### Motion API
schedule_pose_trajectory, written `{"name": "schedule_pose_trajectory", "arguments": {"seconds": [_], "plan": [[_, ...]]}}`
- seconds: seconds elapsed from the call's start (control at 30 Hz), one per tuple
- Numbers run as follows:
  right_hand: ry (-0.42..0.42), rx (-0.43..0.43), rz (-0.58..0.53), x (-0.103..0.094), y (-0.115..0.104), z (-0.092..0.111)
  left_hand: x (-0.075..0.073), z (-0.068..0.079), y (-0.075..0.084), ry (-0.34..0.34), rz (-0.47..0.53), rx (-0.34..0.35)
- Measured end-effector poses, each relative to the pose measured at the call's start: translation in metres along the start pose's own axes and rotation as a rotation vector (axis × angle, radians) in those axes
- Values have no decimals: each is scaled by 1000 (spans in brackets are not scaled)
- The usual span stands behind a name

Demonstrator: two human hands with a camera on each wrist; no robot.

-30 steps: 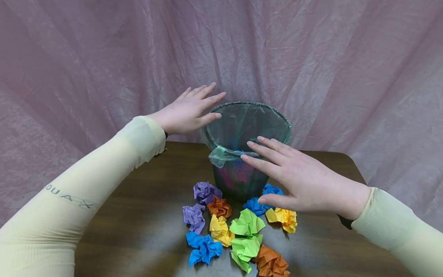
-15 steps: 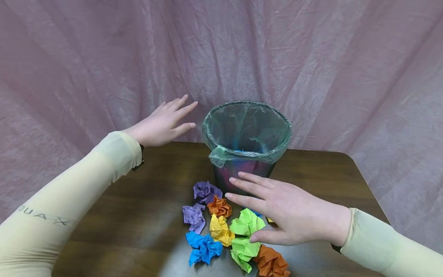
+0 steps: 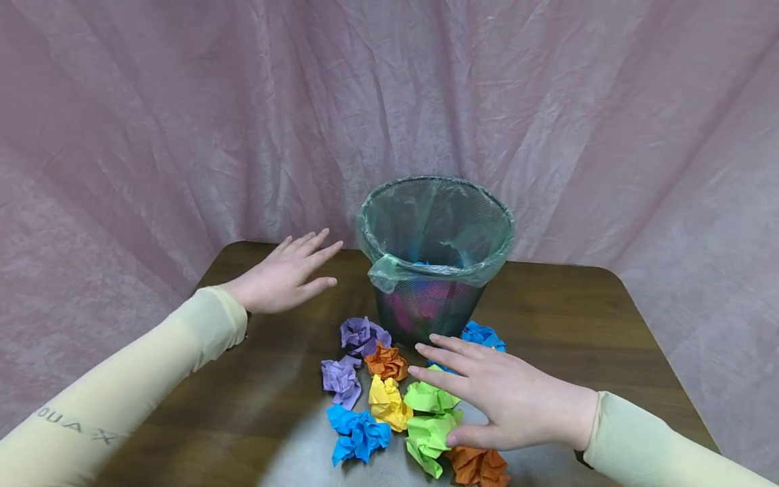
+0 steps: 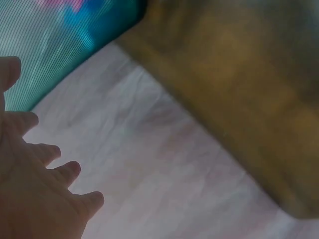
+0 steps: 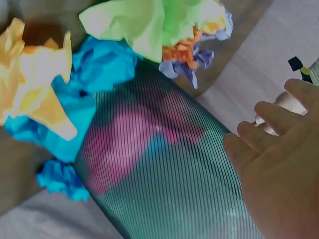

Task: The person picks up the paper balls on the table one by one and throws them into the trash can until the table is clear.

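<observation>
My left hand (image 3: pixel 282 274) is spread with straight fingers to the left of a dark mesh wastebasket (image 3: pixel 420 311), holding nothing. The basket has a green plastic liner (image 3: pixel 435 230) folded over its rim, and pink and blue paper shows through the mesh. My right hand (image 3: pixel 502 389) hangs, fingers extended, over crumpled paper balls in front of the basket. Below and beside it lie green balls (image 3: pixel 429 439), an orange ball (image 3: pixel 477 467) and a blue ball (image 3: pixel 483 335). In the right wrist view a yellow ball (image 5: pixel 42 82) shows, which that hand hides from the head view.
Left of the green balls lie purple balls (image 3: pixel 341 382), another orange ball (image 3: pixel 386 362), a yellow ball (image 3: pixel 389 404) and a blue ball (image 3: pixel 359 435). All sit on a brown wooden table (image 3: pixel 566 318). A pink curtain (image 3: pixel 389 88) hangs behind the table's far edge.
Both hands have moved away from the basket's rim: the left to the left and down, the right down over the paper balls. The basket and balls stay where they were.
</observation>
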State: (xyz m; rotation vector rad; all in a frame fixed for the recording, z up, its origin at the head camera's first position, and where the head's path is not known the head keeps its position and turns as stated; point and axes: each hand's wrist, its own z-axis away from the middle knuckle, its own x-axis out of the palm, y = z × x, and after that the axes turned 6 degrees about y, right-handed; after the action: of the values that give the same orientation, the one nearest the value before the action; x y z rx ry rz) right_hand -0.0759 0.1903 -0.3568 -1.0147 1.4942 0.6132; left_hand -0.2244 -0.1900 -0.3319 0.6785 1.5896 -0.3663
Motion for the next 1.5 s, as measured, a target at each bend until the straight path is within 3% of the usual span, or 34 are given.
{"name": "schedule_pose_trajectory", "arguments": {"seconds": [0.2, 0.37, 0.53, 0.8, 1.0, 1.5], "plan": [[-19, 7, -24, 23, 0, -4, 39, 17, 10, -62, 46, 41], [-73, 47, -82, 36, 1, -11, 65, 21, 19, -99, 137, 102], [-94, 58, -108, 44, 1, -16, 84, 15, 26, -131, 186, 209], [-79, 11, -93, 52, 0, -25, 109, -3, 33, -224, 182, 233], [-65, -20, -87, 55, 0, -30, 116, -9, 37, -241, 161, 235], [-73, -8, -83, 61, 4, -36, 116, -10, 31, -168, 70, 193]]}}
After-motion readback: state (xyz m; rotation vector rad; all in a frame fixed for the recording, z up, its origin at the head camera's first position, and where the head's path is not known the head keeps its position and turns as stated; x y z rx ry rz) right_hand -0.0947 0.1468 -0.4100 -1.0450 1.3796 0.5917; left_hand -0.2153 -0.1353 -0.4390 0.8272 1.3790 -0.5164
